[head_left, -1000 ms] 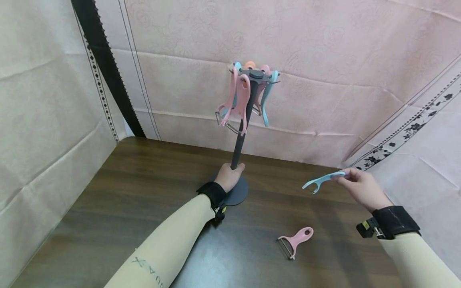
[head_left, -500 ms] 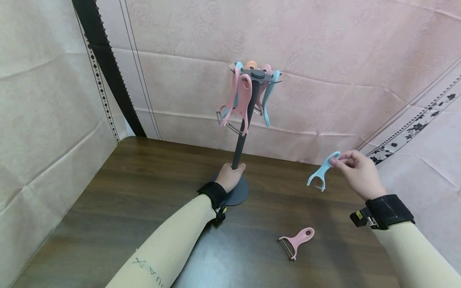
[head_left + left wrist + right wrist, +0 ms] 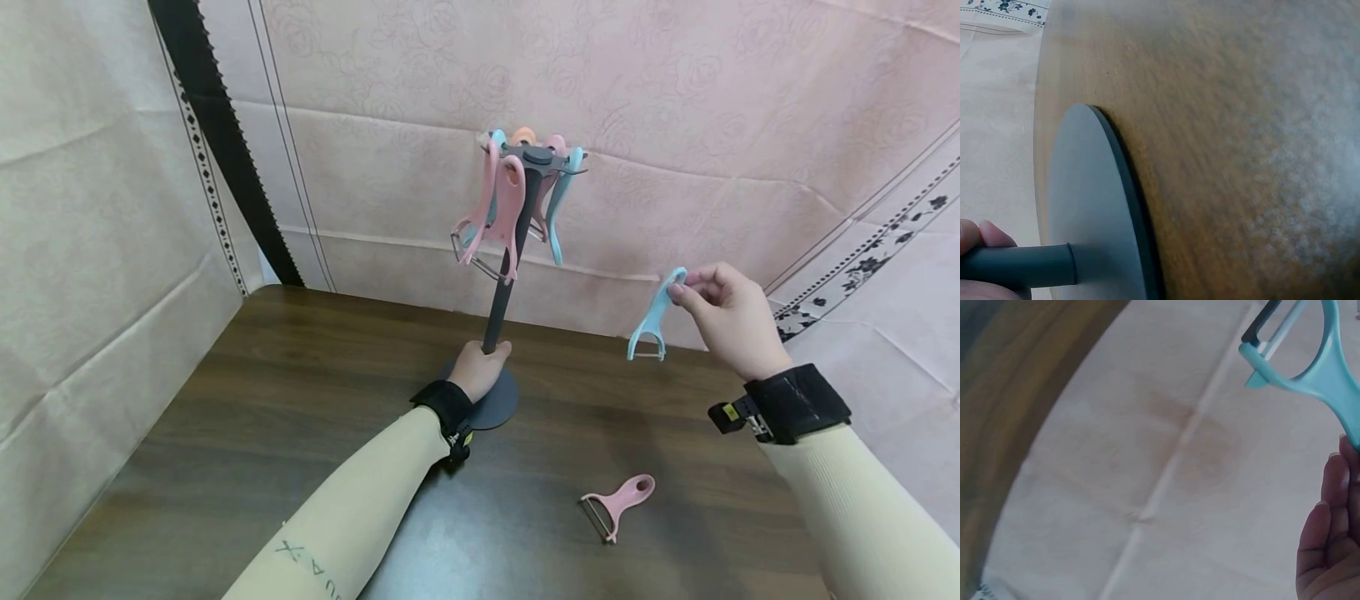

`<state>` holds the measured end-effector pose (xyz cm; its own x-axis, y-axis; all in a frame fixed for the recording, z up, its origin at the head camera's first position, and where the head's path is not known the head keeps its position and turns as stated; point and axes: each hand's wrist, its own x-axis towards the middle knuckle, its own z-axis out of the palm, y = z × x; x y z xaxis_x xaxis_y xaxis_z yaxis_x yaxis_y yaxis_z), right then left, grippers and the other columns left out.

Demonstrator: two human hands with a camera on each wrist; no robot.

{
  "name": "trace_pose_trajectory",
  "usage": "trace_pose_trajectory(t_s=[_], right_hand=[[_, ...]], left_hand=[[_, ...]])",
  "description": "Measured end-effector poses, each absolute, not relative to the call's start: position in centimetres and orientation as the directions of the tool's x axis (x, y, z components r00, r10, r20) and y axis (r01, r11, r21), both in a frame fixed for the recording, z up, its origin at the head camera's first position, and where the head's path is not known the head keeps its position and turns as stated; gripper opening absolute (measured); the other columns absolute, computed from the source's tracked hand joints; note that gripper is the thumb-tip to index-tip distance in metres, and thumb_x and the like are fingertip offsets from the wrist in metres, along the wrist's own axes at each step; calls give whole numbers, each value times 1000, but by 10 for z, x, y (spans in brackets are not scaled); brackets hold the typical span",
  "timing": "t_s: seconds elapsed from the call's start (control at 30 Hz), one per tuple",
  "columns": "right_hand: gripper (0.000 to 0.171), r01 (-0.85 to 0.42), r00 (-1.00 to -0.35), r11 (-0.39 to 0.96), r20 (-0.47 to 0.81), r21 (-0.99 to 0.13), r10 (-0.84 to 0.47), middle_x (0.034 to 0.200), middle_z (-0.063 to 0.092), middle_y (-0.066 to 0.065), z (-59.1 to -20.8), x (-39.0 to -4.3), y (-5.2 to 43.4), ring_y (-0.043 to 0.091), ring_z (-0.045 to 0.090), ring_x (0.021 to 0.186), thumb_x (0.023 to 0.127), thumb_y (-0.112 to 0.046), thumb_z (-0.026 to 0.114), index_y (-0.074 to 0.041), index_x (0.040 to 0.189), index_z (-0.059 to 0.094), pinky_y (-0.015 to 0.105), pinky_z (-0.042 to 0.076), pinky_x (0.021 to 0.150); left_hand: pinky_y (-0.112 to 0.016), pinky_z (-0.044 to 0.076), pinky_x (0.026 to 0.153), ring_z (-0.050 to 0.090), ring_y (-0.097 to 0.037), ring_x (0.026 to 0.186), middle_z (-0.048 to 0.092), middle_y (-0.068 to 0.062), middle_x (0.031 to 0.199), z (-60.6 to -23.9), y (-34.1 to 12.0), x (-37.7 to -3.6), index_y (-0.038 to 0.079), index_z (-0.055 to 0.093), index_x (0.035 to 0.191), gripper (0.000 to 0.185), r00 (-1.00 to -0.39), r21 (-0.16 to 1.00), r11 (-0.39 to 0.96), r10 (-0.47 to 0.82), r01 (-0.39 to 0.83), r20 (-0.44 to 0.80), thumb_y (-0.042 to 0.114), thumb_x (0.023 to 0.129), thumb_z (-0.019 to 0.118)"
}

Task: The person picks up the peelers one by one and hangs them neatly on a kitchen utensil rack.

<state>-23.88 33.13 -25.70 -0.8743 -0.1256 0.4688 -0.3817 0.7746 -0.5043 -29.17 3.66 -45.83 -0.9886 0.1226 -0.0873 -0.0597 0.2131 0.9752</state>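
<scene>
A dark stand (image 3: 504,275) with a round base (image 3: 501,400) rises from the brown table (image 3: 300,400); several pink and blue peelers (image 3: 501,208) hang from its top. My left hand (image 3: 478,367) grips the pole just above the base, which the left wrist view shows as the pole (image 3: 1019,265) and base (image 3: 1094,219). My right hand (image 3: 723,312) pinches the handle end of a blue peeler (image 3: 652,321), which hangs blade down in the air to the right of the stand; the right wrist view shows this blue peeler (image 3: 1319,359). A pink peeler (image 3: 617,504) lies on the table.
Pink patterned cloth (image 3: 675,125) covers the wall behind and the surface on the right (image 3: 885,333). A black zigzag-edged strip (image 3: 217,142) runs down the left wall. The table's far edge lies just behind the stand.
My right hand has lifted the blue peeler up and slightly left, turning it from nearly level to hanging blade down. The left hand stays on the pole.
</scene>
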Motion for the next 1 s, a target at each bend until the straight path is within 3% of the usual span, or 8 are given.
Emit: trace_pose_trajectory(t_s=[0.37, 0.67, 1.0], right_hand=[[20, -474, -838, 716, 512, -513, -188, 87, 71, -3, -220, -241, 295, 4, 63, 81, 95, -18, 63, -3, 106, 59, 16, 44, 72], [20, -519, -814, 683, 541, -514, -212, 91, 71, 8, -203, -244, 276, 10, 64, 85, 95, -21, 63, -4, 106, 60, 19, 43, 73], [19, -579, -774, 640, 586, -505, -239, 90, 69, 11, -185, -247, 251, 13, 63, 85, 94, -19, 64, -4, 106, 61, 20, 44, 76]], left_hand=[[-31, 21, 51, 26, -16, 48, 28, 4, 55, -457, 37, -290, 15, 36, 57, 52, -990, 974, 217, 113, -62, -88, 46, 98, 50], [-30, 20, 50, 26, -16, 47, 29, 4, 54, -456, 36, -288, 15, 36, 56, 53, -989, 976, 210, 120, -55, -81, 45, 98, 49], [-30, 20, 50, 26, -16, 47, 29, 4, 54, -454, 36, -286, 15, 37, 57, 53, -989, 975, 214, 114, -63, -89, 46, 98, 49]])
